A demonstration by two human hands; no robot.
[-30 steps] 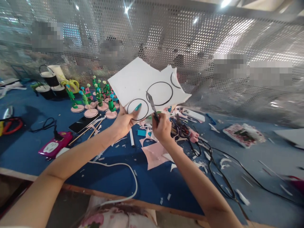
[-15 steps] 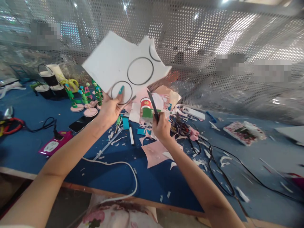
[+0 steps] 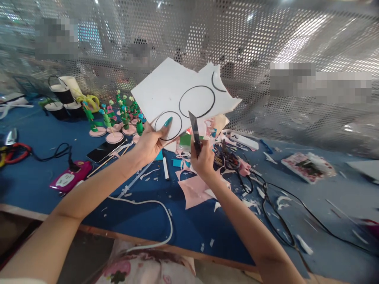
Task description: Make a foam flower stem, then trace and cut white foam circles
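Note:
My left hand (image 3: 151, 142) pinches the lower edge of a white sheet (image 3: 166, 92) and holds it up above the blue table (image 3: 35, 177). Black circles are drawn on the sheet; my thumb lies on the smallest one. My right hand (image 3: 203, 159) is closed round the handles of a pair of scissors (image 3: 194, 129). Their blades point up and the tips reach the sheet's bottom edge near the large circle.
Pink and white scraps (image 3: 195, 191) litter the table under my hands. Green paper figures on pink discs (image 3: 114, 136) stand at the left, next to a phone (image 3: 103, 150) and a pink power strip (image 3: 70, 179). Black cables (image 3: 275, 221) trail right. A perforated metal screen (image 3: 266, 47) backs the table.
My left hand swung the sheet up and left, away from the scissors, then brought it back right and down to meet the blades. My right hand stayed nearly still.

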